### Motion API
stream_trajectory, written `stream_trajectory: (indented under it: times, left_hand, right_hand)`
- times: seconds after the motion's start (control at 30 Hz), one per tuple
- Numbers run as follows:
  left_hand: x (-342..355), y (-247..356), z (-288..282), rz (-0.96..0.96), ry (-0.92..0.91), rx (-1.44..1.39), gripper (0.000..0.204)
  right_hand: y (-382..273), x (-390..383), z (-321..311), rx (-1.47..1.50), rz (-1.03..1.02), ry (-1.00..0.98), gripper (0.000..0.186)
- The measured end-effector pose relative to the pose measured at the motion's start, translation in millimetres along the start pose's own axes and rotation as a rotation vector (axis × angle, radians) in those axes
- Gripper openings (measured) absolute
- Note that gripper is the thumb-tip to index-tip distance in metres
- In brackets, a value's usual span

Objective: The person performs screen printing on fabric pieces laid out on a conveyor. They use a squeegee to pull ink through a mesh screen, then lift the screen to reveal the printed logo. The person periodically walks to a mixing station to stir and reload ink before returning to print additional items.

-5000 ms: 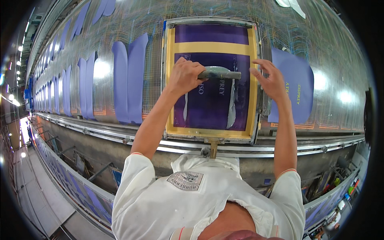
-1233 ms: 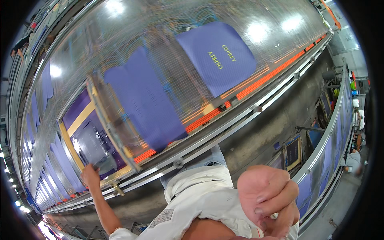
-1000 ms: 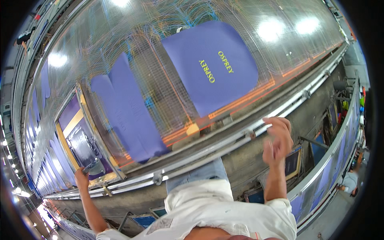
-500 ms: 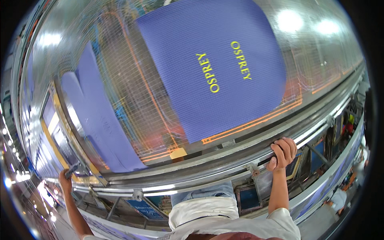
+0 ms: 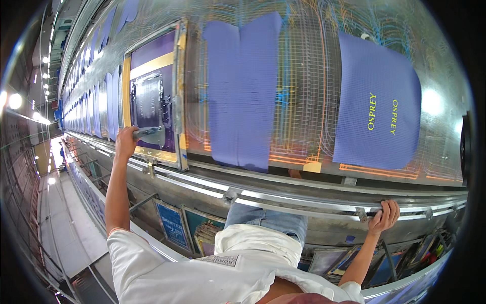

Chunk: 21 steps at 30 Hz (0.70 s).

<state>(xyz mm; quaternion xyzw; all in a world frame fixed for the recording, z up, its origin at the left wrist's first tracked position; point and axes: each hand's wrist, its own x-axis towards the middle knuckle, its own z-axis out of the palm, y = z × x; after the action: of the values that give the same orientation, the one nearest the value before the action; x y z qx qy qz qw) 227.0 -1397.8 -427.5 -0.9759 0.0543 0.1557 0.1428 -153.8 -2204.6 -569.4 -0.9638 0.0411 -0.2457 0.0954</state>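
While the left hand (image 5: pixel 125 142) grips one end of a grey bar-shaped squeegee (image 5: pixel 147 133), the tool extends rightward from that hand over a rectangular metal-framed printing screen (image 5: pixel 180 96) with yellow borders. The right hand (image 5: pixel 386 217) is curled over a long silver metal rail (image 5: pixel 304 208). Between and beyond the hands lies a notched violet-blue sheet (image 5: pixel 243 96); beyond the right hand, a yellow-lettered violet-blue panel (image 5: pixel 377 81).

The purple screen (image 5: pixel 150 96) is yellow-bordered, the squeegee (image 5: pixel 146 133) grey.
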Motion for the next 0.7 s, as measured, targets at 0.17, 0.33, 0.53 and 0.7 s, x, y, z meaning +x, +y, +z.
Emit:
stream_trajectory:
  times: [0.17,0.33,0.53,0.7]
  left_hand:
    - [-12,1,-4,0.109,0.1,-0.081,0.027]
    - [-6,-31,0,0.363,0.242,-0.271,0.032]
    - [28,-106,15,0.503,0.099,-0.582,0.03]
    - [39,-116,32,0.622,0.165,-0.589,0.017]
  right_hand:
    - [-31,20,-6,0.212,0.457,0.047,0.021]
    - [-184,118,24,0.369,0.488,-0.017,0.023]
    - [-435,230,103,0.549,0.364,-0.297,0.025]
    - [-552,310,186,0.564,0.409,-0.333,0.03]
